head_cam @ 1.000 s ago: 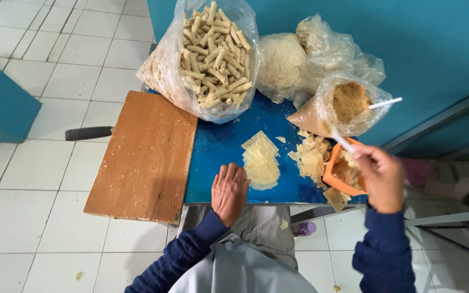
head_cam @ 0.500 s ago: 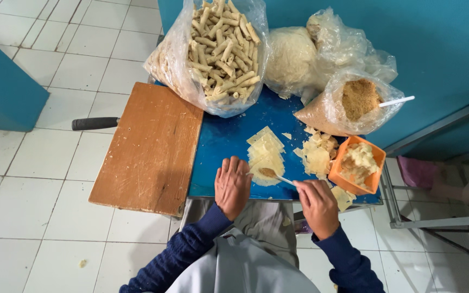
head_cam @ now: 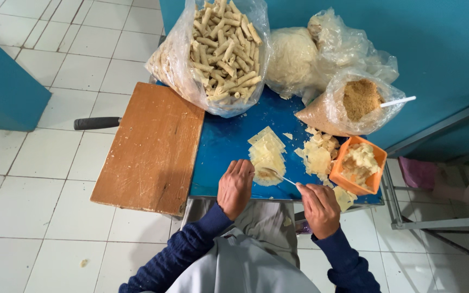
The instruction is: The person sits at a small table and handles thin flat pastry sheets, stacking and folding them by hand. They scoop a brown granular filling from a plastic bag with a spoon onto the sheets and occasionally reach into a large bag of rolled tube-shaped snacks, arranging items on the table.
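My right hand [head_cam: 318, 208] holds a small spoon [head_cam: 273, 173] whose bowl rests on a pale dough sheet [head_cam: 267, 158] on the blue table [head_cam: 225, 146]. My left hand [head_cam: 235, 188] lies flat on the table's near edge, its fingers touching that sheet's left side. Right of the spoon lies a loose pile of dough sheets [head_cam: 319, 154]. Beyond it stands an orange tub [head_cam: 359, 166] of pale filling.
A wooden board [head_cam: 150, 146] covers the table's left part, with a black handle [head_cam: 96, 123] sticking out behind it. At the back stand a bag of rolled pastries [head_cam: 221, 49], bags of pale dough [head_cam: 299, 54] and a bag of brown crumbs [head_cam: 354, 106] with a white spoon.
My right hand came away from the orange tub and moved left with the spoon, down to the dough sheet. My left hand stayed by that sheet.
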The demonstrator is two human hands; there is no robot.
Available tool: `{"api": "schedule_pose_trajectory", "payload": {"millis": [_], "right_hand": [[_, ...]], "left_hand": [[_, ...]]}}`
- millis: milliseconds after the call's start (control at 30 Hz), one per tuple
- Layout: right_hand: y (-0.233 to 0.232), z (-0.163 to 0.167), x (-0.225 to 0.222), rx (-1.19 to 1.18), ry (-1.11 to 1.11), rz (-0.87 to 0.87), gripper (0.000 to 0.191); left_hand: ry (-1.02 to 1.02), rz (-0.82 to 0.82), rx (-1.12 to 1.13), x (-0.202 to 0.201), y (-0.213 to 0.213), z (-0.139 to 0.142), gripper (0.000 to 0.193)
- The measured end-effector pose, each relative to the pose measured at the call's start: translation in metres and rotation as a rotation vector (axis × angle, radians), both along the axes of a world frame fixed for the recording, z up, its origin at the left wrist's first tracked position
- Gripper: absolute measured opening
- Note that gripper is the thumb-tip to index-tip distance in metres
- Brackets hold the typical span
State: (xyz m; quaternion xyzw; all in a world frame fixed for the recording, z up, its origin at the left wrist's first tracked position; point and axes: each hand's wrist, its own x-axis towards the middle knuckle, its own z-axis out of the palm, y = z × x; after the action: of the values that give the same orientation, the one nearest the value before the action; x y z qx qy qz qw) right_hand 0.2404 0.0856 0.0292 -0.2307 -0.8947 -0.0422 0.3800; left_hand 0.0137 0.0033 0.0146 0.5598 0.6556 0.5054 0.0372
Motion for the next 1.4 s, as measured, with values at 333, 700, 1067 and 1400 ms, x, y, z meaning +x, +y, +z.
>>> {"api": "schedule_pose_trajectory", "payload": {"millis": [333,700,1067,1400], "right_hand": [[0.038,0.051,0.03,-0.159,0.249,-0.282,0.007],[0.132,0.09,0.027,-0.132,0.086,-0.339,0.009],[0.107,0.078,0.06,-0.752,0.471,-0.17,0.018],[0.022,0.008,-0.001,-0.709,0.149,-0.092,0.015]], "left_hand": [[-0.109,-0.049,0.009,-0.002,0.002,0.002,0.014],[-0.112,-0.081,0.061,-0.005,0.0,-0.002,0.02],[-0.157,-0.097,0.035,-0.006,-0.001,0.001,0.021],[-0.215,-0.111,0.015,-0.007,0.0,0.002,0.023]]}}
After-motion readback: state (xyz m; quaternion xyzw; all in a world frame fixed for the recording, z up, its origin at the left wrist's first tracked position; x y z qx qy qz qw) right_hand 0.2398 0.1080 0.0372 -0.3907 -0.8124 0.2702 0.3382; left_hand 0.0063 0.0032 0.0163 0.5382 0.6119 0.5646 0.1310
